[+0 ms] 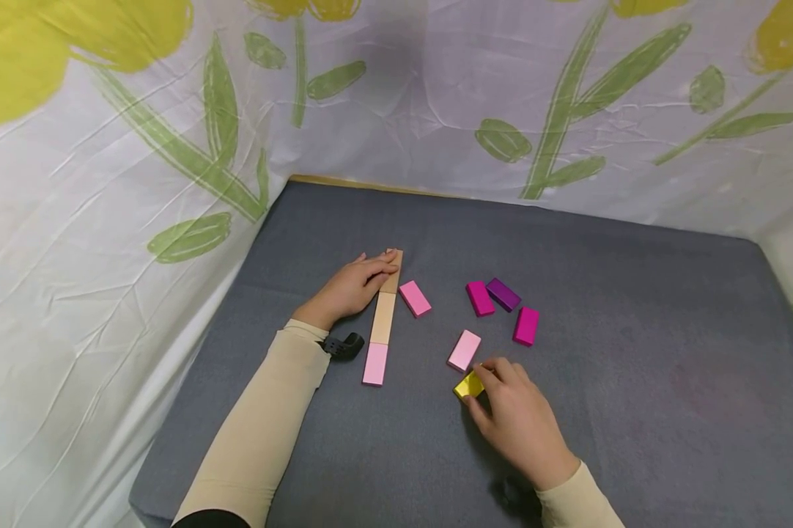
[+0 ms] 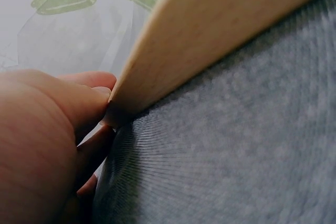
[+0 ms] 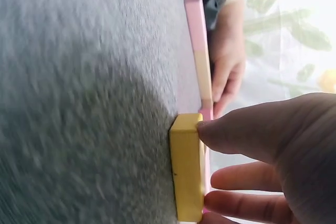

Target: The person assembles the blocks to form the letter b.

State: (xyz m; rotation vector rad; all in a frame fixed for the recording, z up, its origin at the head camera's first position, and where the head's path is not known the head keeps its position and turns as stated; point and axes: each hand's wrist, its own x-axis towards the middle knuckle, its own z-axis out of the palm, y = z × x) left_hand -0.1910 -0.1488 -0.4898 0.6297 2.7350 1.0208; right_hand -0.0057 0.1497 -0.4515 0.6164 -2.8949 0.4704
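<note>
A row of end-to-end blocks runs away from the viewer: a pink block (image 1: 374,364) nearest, then a tan block (image 1: 383,318), then another tan block (image 1: 391,277) at the far end. My left hand (image 1: 352,288) rests its fingers on that far block; in the left wrist view its fingertips touch the wooden block (image 2: 210,30). My right hand (image 1: 522,418) pinches a yellow block (image 1: 469,386) between thumb and fingers. In the right wrist view the yellow block (image 3: 187,166) is low at the grey cloth, the thumb on one end.
A light pink block (image 1: 464,350) lies just beyond the yellow one. Another pink block (image 1: 415,298) is right of the row. Two magenta blocks (image 1: 480,298) (image 1: 526,325) and a purple block (image 1: 503,294) lie farther right on the grey table (image 1: 667,352). Flower-patterned cloth (image 1: 423,132) hangs behind.
</note>
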